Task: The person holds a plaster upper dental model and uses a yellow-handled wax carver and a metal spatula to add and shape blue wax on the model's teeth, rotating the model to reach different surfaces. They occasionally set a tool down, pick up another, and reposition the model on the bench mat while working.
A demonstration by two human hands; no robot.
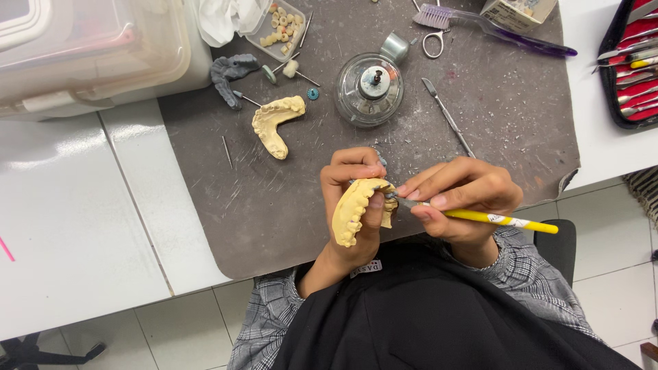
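My left hand (353, 188) grips a yellow plaster cast of a dental arch (354, 209), held above the near edge of the grey work mat (274, 205). My right hand (459, 195) holds a thin tool with a yellow handle (500, 220) like a pen. Its metal tip touches the cast near a small grey piece at the teeth. A second yellow dental cast (274, 123) lies on the mat farther away.
A glass dome-shaped burner (370, 89), a metal spatula (447, 116), small scissors (433, 42), a purple toothbrush (493, 26), a grey impression piece (229, 75), a tray of small teeth (284, 27), a clear plastic box (89, 48) and a red instrument case (634, 62) surround the work.
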